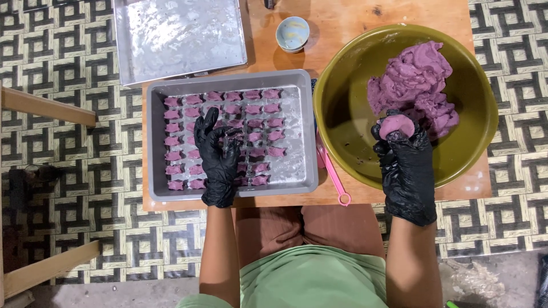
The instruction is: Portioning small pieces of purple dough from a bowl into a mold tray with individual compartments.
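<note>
My left hand [217,154], in a black glove, rests over the middle of a grey metal tray [303,137] filled with rows of several small purple dough pieces [268,108]; its fingers are apart and touch pieces beneath them. My right hand [406,165], also in a black glove, is closed around a small lump of purple dough [396,124] above the olive-green bowl [342,108]. A large mass of purple dough [414,80] lies in the far side of the bowl, just beyond that lump.
A second, empty metal tray [177,34] lies at the back left of the small wooden table [348,23]. A small light-blue bowl [292,33] stands behind the filled tray. A pink handle [334,177] lies between tray and bowl. Patterned floor mat surrounds the table.
</note>
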